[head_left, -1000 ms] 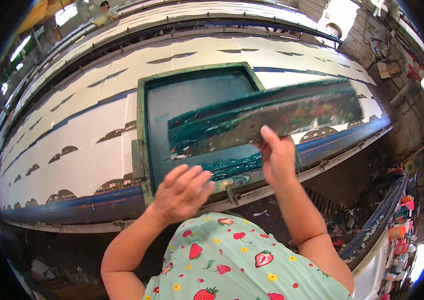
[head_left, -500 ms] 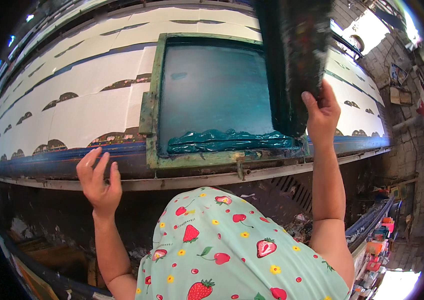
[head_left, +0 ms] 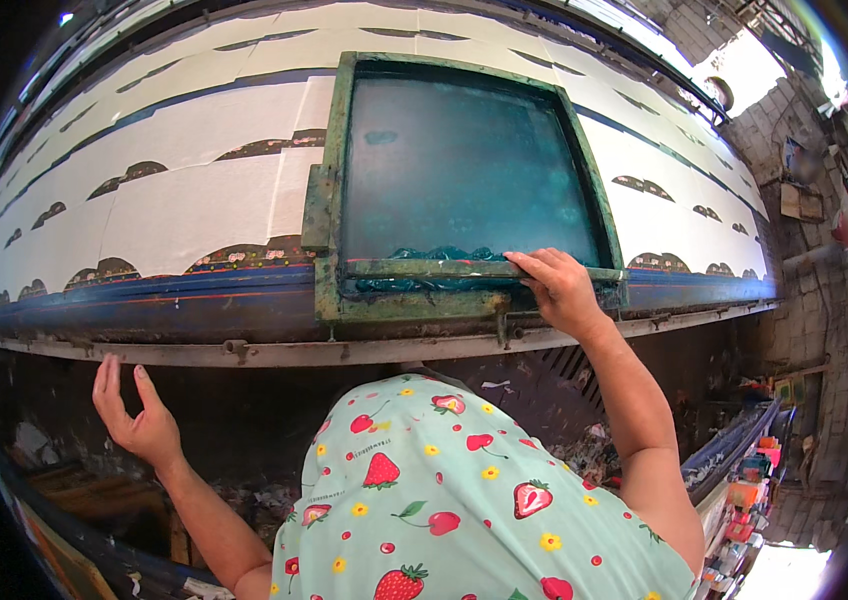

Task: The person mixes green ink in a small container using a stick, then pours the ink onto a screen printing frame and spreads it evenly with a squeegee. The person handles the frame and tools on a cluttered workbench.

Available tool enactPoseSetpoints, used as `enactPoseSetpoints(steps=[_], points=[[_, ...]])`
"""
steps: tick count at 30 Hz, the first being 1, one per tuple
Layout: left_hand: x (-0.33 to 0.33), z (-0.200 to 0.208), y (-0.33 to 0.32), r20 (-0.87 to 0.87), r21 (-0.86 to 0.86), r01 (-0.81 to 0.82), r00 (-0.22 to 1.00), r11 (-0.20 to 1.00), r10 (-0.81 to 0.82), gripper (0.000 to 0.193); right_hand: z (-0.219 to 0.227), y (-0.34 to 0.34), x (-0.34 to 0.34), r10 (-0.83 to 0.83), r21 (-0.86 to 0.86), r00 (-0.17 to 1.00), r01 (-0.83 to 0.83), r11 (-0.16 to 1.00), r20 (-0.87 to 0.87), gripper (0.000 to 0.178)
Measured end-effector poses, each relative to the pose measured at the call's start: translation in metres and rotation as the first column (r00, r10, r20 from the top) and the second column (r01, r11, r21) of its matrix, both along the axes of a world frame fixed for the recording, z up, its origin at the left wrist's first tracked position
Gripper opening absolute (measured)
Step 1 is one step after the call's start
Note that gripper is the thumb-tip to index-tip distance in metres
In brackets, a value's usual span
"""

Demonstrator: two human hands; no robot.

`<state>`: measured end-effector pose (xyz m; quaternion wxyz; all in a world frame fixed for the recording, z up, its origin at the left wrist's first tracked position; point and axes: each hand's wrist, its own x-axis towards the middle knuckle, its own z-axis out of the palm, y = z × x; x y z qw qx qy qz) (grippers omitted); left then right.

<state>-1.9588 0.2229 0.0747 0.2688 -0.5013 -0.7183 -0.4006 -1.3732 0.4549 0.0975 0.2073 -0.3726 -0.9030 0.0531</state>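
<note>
A green wooden screen-printing frame [head_left: 592, 170] lies on the long table, its mesh [head_left: 464, 160] coated in teal ink. Across the near end of the frame rests a long squeegee [head_left: 424, 268], with thick teal ink [head_left: 444, 253] piled along its far side. My right hand [head_left: 562, 288] is closed on the squeegee toward its right end, fingers over the top edge. My left hand [head_left: 139, 418] hovers off the table's near edge at the left. It holds nothing, and its thumb and fingers are apart.
Rows of white sheets [head_left: 184, 215] with dark floral, arch-shaped prints cover the table on both sides of the frame. A metal rail [head_left: 394, 348] with small stops runs along the near edge. Rubbish litters the floor below; a brick wall [head_left: 814, 300] stands at right.
The squeegee, held upright over the frame's right side before, now lies across its near end. My right hand came down and leftward with it. My left hand moved left and toward me.
</note>
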Motion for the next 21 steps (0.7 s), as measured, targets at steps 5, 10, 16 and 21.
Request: enactPoseSetpoints(steps=[5,10,16,21], points=[[-0.034,-0.017,-0.025,-0.009,0.176,-0.199,0.979,0.964,0.204,0.068,-0.025,-0.014,0.002,-0.042,0.067,0.997,0.038,0.997,0.063,0.058],[-0.109,-0.165,-0.104,0.363,-0.162,-0.547,0.741,0.821,0.565,0.077,-0.042,-0.026,0.001,-0.054,0.113,0.997,0.047,0.992,0.062,0.060],[-0.102,-0.347,-0.182,0.754,-0.655,0.208,0.108,0.727,0.648,0.071,-0.033,-0.058,0.006,-0.138,0.328,0.979,0.182,0.927,-0.152,0.050],[-0.030,-0.428,-0.176,0.702,-0.680,0.673,0.484,0.290,0.522,0.061,-0.083,-0.124,0.059,-0.517,-0.083,0.695,0.556,0.827,-0.500,0.038]])
